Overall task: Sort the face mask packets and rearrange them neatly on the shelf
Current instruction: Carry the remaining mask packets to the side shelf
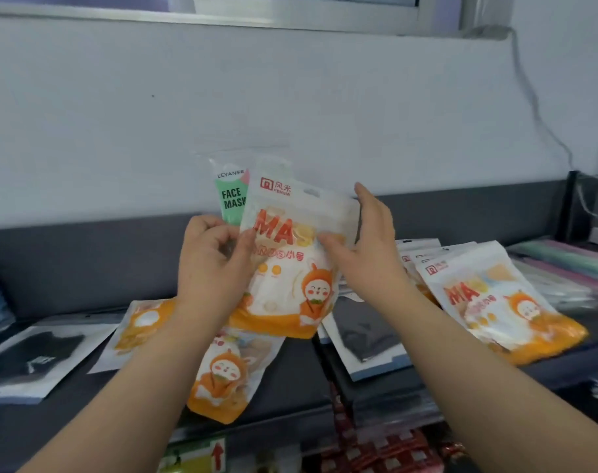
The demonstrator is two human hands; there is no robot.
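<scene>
A: Where's the orange mask packet (284, 268)?

B: Lifted above the shelf (301, 367), overlapping a green packet (231, 196) behind it. The left hand (212, 264) pinches both at their left edges; the right hand (362, 240) grips the orange one's right side.

A: Handling?

B: Probably light, floppy, slick film; hold by the edges. The orange stack (495, 302) lies right of it, black packets (366, 332) between.

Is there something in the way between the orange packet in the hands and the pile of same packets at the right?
Nothing visible blocks it. The orange packet is held above the shelf, and the matching pile lies uncovered beyond the right hand.
</scene>
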